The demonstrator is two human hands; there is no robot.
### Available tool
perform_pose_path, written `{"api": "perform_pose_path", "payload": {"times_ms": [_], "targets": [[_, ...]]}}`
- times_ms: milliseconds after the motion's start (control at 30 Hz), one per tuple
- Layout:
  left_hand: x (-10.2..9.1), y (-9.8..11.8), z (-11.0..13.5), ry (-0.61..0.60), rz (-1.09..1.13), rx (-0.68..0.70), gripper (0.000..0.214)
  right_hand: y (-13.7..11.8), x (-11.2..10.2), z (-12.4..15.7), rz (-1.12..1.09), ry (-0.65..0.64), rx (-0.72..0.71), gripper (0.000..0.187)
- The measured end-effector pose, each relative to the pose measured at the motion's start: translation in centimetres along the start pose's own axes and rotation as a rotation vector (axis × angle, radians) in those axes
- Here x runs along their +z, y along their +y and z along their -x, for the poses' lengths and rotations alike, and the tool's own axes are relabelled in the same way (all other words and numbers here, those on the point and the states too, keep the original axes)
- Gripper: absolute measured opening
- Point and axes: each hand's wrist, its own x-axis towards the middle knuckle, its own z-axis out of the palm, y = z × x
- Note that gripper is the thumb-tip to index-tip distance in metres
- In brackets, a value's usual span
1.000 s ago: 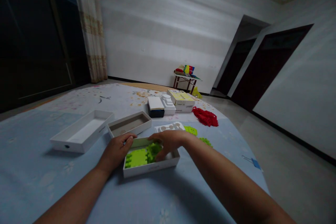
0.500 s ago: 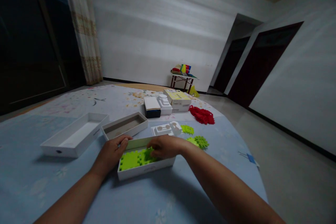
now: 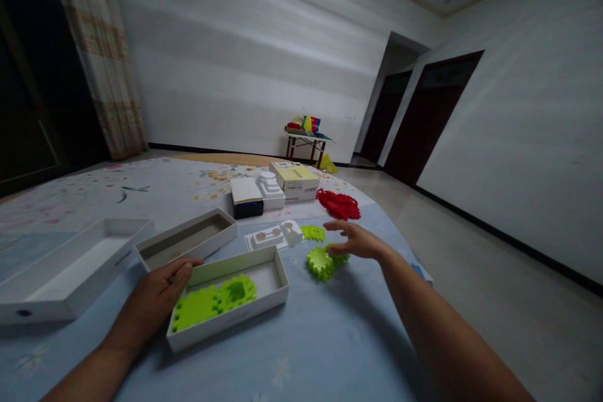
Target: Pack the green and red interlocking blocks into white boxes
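- Principal item: the round toothed green piece (image 3: 320, 262) lies on the blue-patterned cloth of the counter (image 3: 292, 352), right of the shallow white box (image 3: 230, 325) and apart from it.
- Risk: a second green toothed piece (image 3: 340, 258) lies against or beside it, partly hidden; fingers closing on one could drag or knock the other, the cause being crowding and interlocking teeth.
- Risk: a shift of the left hand could slide the box, judging by its shallow build and apparent lightness.
- Right hand (image 3: 355, 242): fingers spread wide, nothing held. They stand over the second piece, just right of and slightly beyond the principal item; contact cannot be determined.
- Left hand (image 3: 153, 292): fingers drawn close at the box's far-left corner; pinching or merely resting, cannot tell.
- Box contents: a square notched green piece (image 3: 198, 309) at left, a gear-edged green piece (image 3: 249, 287) beside it.
- Beyond: a flat green piece (image 3: 313, 233), then a red stringy heap (image 3: 339, 204) farther off.
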Motion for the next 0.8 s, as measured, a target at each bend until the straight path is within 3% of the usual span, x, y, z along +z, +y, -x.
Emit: {"api": "perform_pose_path", "payload": {"times_ms": [100, 233, 467, 800], "targets": [[0.1, -0.2, -0.1, 0.002, 0.005, -0.001, 0.043, 1.8, -0.3, 1.0, 0.194, -0.141, 0.047, 0.08], [0.0, -0.5, -0.1, -0.018, 0.006, -0.014, 0.044, 2.9, 0.3, 0.9, 0.316, -0.234, 0.028, 0.089], [-0.1, -0.4, 0.0, -0.014, 0.038, -0.059, 0.042, 4.2, 1.0, -0.4, 0.373, -0.268, -0.063, 0.073], [-0.2, 0.8, 0.6, -0.001, 0.023, 0.015, 0.041, 3.6, 0.9, -0.5, 0.417, -0.272, -0.021, 0.067]]}}
